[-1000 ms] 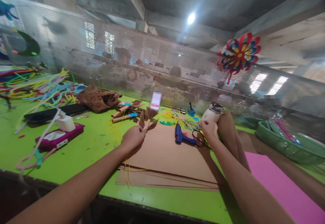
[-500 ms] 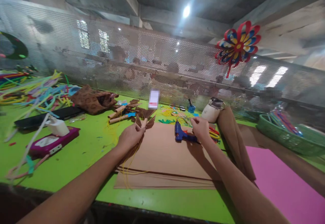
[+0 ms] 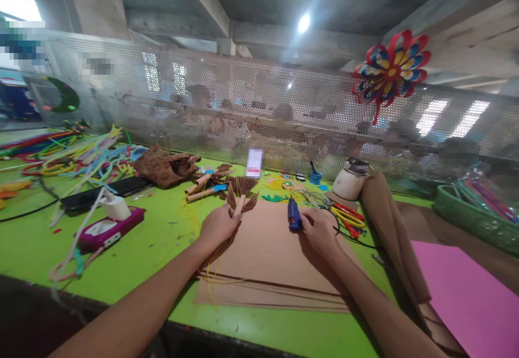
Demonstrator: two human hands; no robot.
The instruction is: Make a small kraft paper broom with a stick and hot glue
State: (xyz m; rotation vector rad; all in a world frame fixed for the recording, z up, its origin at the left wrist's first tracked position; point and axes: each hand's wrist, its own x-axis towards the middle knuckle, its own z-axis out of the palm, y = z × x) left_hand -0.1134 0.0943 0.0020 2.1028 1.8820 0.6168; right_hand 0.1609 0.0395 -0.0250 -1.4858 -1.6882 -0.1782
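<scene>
My left hand (image 3: pixel 221 223) is closed round a small tan rolled-paper stick (image 3: pixel 240 205), from which a brown pleated paper fan (image 3: pixel 244 186) spreads upward. Thin yellow strings hang below that hand over the brown paper sheets (image 3: pixel 259 250). My right hand (image 3: pixel 320 229) is closed at the back of a blue glue gun (image 3: pixel 294 216), whose nozzle points away from me. Its handle is mostly hidden by my fingers. To the right of this hand lie red- and yellow-handled scissors (image 3: pixel 347 215).
More rolled brown paper pieces (image 3: pixel 200 187) lie behind my left hand. On the left are a purple power strip (image 3: pixel 109 231), a black case (image 3: pixel 103 193) and colourful strips (image 3: pixel 97 155). A white jar (image 3: pixel 349 179), a green basket (image 3: pixel 474 220) and pink paper (image 3: pixel 466 287) are right.
My right hand has come down onto the glue gun, which has turned so it points more straight away from me. My left hand still holds the stick. The view has shifted left.
</scene>
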